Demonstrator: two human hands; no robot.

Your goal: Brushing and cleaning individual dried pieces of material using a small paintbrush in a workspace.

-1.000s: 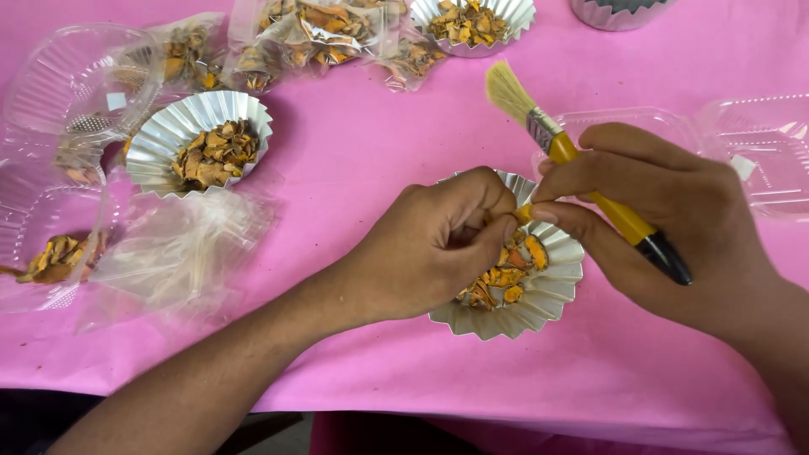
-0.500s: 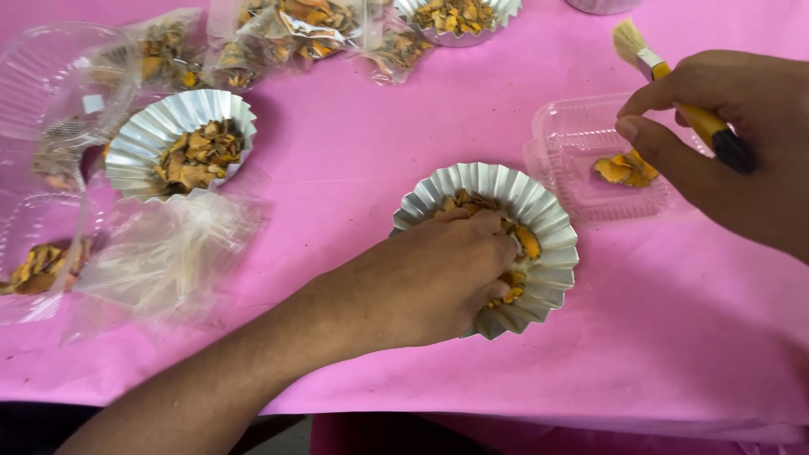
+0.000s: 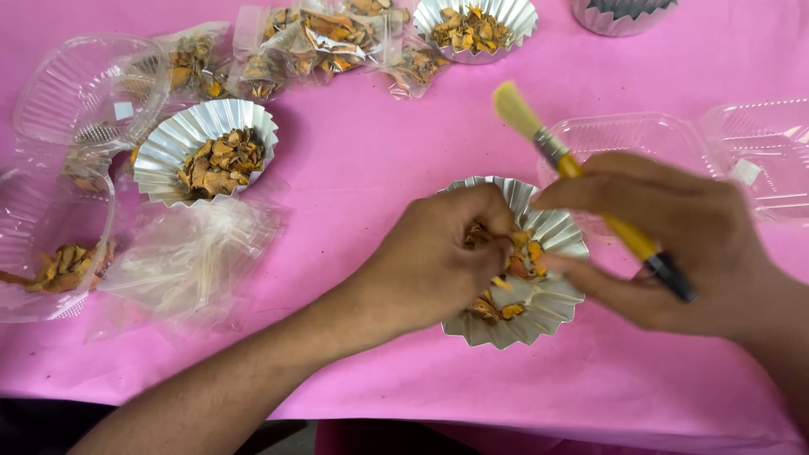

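Pink cloth covers the table to its near edge, which runs along the bottom of the view below the fluted foil dish; bare cloth lies open just left of that dish and below it. Clear hinged plastic boxes stand about it: one just behind and to its right, partly hidden by the right hand, another far to its left holding orange-brown dried pieces. A limp clear bag lies left of the dish, well apart. Farther back, filled clear bags sit in a row, with a second foil dish of pieces back-left and a third straight behind. The left hand rests over the dish's left rim, fingers curled and pinching among the dried pieces inside. The right hand is closed around a brush with a yellow handle; its long axis runs diagonally, pale bristles pointing up and back-left of the dish, dark handle end down-right.
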